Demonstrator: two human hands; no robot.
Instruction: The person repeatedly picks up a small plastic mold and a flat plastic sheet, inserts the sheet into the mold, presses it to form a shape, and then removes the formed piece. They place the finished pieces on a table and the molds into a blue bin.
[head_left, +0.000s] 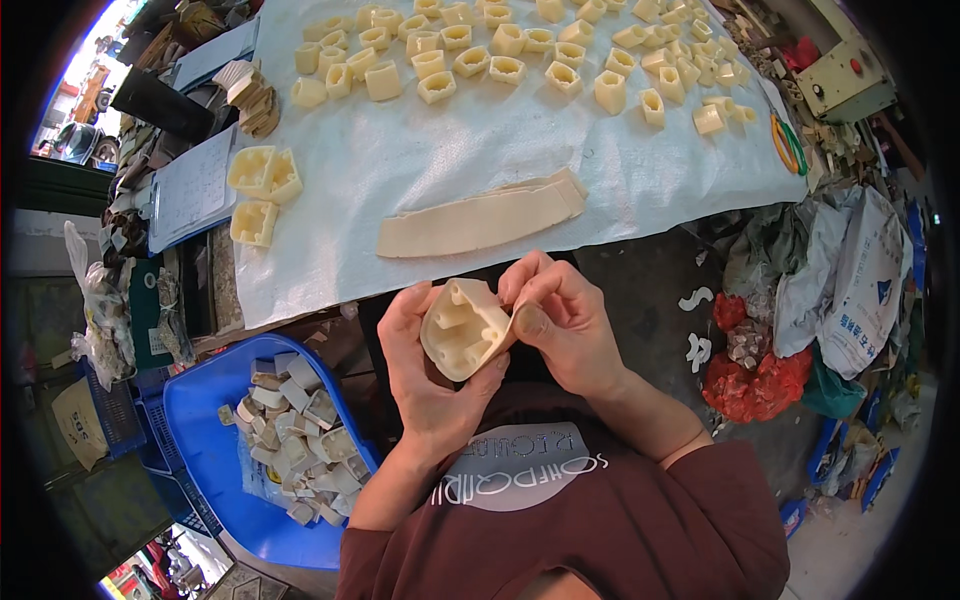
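Observation:
A cream hollow plastic part point(470, 350) with rounded corners and small posts inside is held in front of my chest, its open side facing up. My left hand point(422, 385) wraps round its left side and underside, thumb at the lower edge. At the part's right wall, my right hand point(578, 340) is closed in a pinch, thumb against bent fingers. Whatever those fingertips hold is too small and covered to make out. Just beyond my hands, a stack of long beige strips point(480, 218) lies on the table's near side.
Many cream hollow parts point(430, 64) stand across the far side of the white-covered table point(340, 165). Three more parts point(255, 223) sit at its left edge. Below left, a blue tub point(215, 480) holds several pale pieces. Plastic bags point(760, 385) lie at right.

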